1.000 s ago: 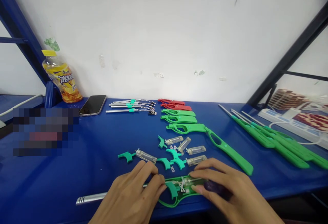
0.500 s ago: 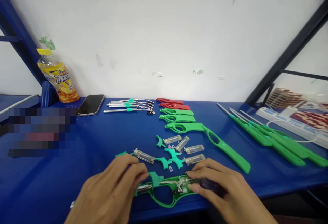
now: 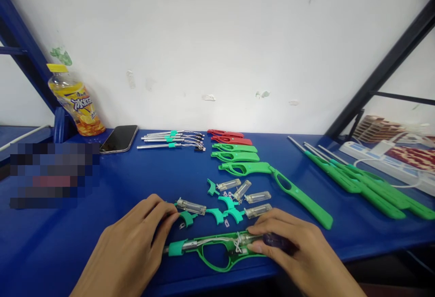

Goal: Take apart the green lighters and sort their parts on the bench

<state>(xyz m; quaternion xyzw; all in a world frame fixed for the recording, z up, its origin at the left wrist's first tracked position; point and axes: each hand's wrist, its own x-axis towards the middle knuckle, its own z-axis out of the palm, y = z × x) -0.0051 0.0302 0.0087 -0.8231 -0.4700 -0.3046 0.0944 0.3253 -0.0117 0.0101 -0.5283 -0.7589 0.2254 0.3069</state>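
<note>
My left hand (image 3: pixel 132 238) has its thumb and fingers pinched together at the left end of a teal curved trigger (image 3: pixel 186 217). Just in front of me lies an open green lighter half-shell (image 3: pixel 217 269), with a metal tube wearing a teal collar (image 3: pixel 176 248), white wires and a clear fuel tank (image 3: pixel 249 239) in it. My right hand (image 3: pixel 288 247) grips the handle end of this shell, thumb and forefinger at the tank. A dark purple handle-like object (image 3: pixel 277 241) sits under its fingers, mostly hidden.
Several teal triggers (image 3: pixel 216 216) and clear tanks (image 3: pixel 258 198) lie beyond my hands. Farther back are metal tube assemblies (image 3: pixel 159 146), red shells (image 3: pixel 234 141) and green shells (image 3: pixel 238 157). Lighters (image 3: pixel 367 188) and a power strip (image 3: pixel 374 156) stand right; a phone (image 3: pixel 119 139) and bottle (image 3: pixel 78 102) left.
My left hand has moved left and away from the half-shell, taking the teal trigger to the loose parts behind it. The tube's teal collar is now uncovered. My right hand keeps its grip.
</note>
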